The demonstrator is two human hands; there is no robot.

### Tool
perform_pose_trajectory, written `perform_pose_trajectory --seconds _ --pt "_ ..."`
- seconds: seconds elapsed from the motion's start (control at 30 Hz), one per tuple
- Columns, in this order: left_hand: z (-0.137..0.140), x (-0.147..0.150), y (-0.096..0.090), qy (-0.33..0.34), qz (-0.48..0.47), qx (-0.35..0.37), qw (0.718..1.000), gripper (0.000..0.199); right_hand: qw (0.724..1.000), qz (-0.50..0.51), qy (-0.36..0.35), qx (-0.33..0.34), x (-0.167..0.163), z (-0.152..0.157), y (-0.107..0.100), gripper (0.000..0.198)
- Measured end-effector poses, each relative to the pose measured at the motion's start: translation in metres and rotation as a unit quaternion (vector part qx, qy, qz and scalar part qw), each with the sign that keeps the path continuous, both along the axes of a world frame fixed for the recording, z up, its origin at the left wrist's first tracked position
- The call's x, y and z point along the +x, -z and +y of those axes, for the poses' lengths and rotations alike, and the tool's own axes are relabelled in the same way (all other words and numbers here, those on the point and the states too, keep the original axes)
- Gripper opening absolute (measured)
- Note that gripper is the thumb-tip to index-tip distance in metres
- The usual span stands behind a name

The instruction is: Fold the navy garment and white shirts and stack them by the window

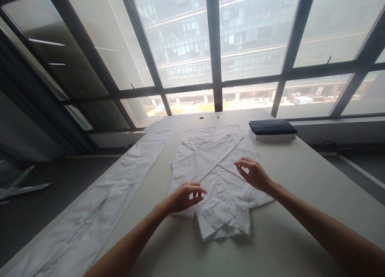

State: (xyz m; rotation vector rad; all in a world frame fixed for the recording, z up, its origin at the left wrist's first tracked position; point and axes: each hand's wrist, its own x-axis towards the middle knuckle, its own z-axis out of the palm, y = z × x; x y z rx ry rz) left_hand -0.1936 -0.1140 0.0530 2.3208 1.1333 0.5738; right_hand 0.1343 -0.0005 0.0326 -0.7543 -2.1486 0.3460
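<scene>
A white garment (pixel 207 160), apparently a wrap-style blouse, lies spread on the white table with a diagonal overlap across its middle. Its near end has a gathered, flared piece (pixel 224 221) that points toward me. Over the lower left side of the garment is my left hand (pixel 187 197), fingers bent and thumb apart, with nothing visible in them. My right hand (pixel 253 173) hovers above the right side, its loosely curved fingers parted from the thumb and no cloth between them. Whether any fingertip touches the fabric is hard to tell.
A long, wrinkled white cloth (pixel 99 205) runs along the table's left edge. White sheets (pixel 161 126) lie at the back left. To the right, a dark folded cloth (pixel 272 127) rests on a white stack (pixel 275 137). Large windows (pixel 249 36) stand beyond the table (pixel 300 180).
</scene>
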Motion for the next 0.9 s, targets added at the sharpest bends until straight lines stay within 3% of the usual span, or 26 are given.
perform_pose_trajectory --seconds 0.13,0.27,0.37,0.47,0.6,0.73,0.9 --pt "-0.016 0.0 0.007 0.022 -0.002 -0.076 0.997 0.032 0.986 -0.104 -0.116 -0.057 0.02 -0.052 0.009 0.021" --pt "-0.027 -0.004 0.024 0.003 -0.021 -0.065 0.998 0.038 0.97 -0.178 -0.145 -0.087 0.04 -0.08 0.018 0.028" --pt "-0.031 -0.004 0.025 -0.007 -0.002 -0.051 0.999 0.033 0.969 -0.195 -0.135 -0.068 0.043 -0.085 0.016 0.032" --pt "-0.033 -0.004 0.013 0.007 0.023 -0.074 0.997 0.022 0.967 -0.208 -0.138 -0.047 0.042 -0.084 0.012 0.035" --pt "-0.035 -0.007 0.0 0.018 0.032 -0.111 0.993 0.034 0.965 -0.217 -0.14 -0.045 0.041 -0.085 0.01 0.039" --pt "-0.037 -0.009 -0.002 0.035 0.031 -0.122 0.991 0.043 0.966 -0.215 -0.137 -0.043 0.041 -0.083 0.013 0.034" --pt "-0.035 -0.008 0.003 0.036 0.008 -0.112 0.993 0.033 0.972 -0.184 -0.136 -0.061 0.041 -0.079 0.022 0.027"
